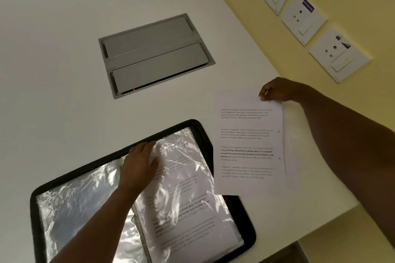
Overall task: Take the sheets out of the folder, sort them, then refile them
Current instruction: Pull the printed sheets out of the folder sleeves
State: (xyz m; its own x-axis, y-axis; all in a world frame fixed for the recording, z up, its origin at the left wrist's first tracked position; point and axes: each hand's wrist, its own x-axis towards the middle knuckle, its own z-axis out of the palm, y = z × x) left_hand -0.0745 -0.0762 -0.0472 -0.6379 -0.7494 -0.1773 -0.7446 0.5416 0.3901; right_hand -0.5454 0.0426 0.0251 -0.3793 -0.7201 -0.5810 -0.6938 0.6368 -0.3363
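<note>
A black folder lies open on the white table, its clear plastic sleeves spread left and right. The right-hand sleeve holds a printed sheet. My left hand rests near the folder's spine at the top of that sleeve, fingers around the sleeve's upper edge. To the right of the folder my right hand pinches the top edge of a printed sheet. That sheet lies over at least one other sheet on the table, and its lower corner overlaps the folder.
A grey metal cable hatch is set into the table behind the folder. The table's right edge runs close to a yellow wall with several white sockets. The table's front right corner sits just beyond the sheets.
</note>
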